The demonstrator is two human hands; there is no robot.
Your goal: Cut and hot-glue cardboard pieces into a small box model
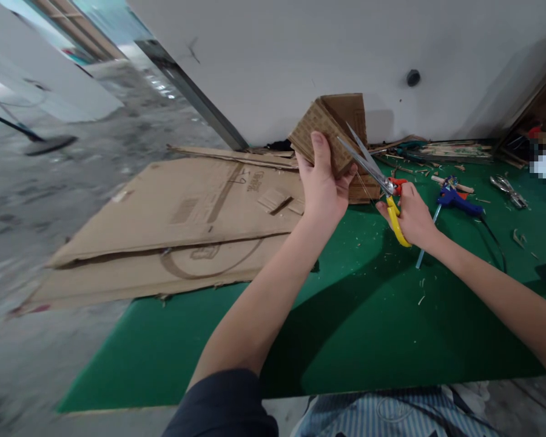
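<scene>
My left hand (323,176) grips a small piece of brown printed cardboard (323,124), thumb on its face, held up above the table. In my right hand (414,215) is a pair of scissors (394,215) with yellow and orange handles. Their blades are parted and point up and left, close to the cardboard's right edge; whether they touch it I cannot tell. Just behind stands a folded cardboard piece (352,112), partly hidden by the held one.
Large flattened cardboard boxes (186,206) overhang the left of the green table (346,340). A blue glue gun (459,200) with a clear glue stick lies right of my right hand. Metal pliers (509,191), thin sticks (459,150) and scraps lie near the white wall (327,48).
</scene>
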